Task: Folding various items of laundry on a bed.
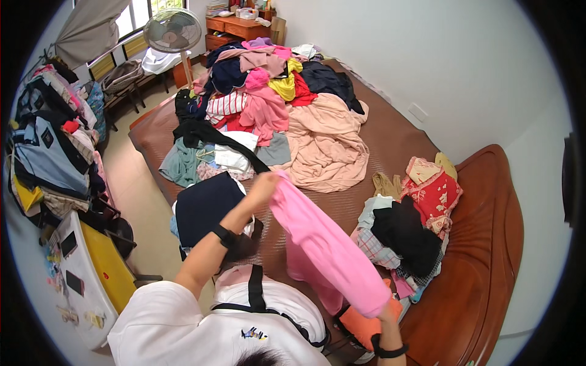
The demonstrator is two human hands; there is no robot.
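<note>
A pink garment [327, 242] is stretched between my two hands above the brown mat [389, 123] on the bed. My left hand [266, 186] grips its upper end, close to a black piece of clothing. At its lower right end my right hand [388, 311] has hold of it, the fingers partly hidden by the fabric. Left of the garment lies a folded dark navy item [208, 201] on a stack. An orange cloth [361, 325] is beside my right hand.
A large mixed clothes heap [256, 87] and a peach sheet [325, 146] lie across the bed. Another clothes pile [403, 238] sits by the wooden headboard [476, 238]. A standing fan [172, 32], a loaded clothes rack [50, 142] and a white-and-yellow table [87, 274] stand to the left.
</note>
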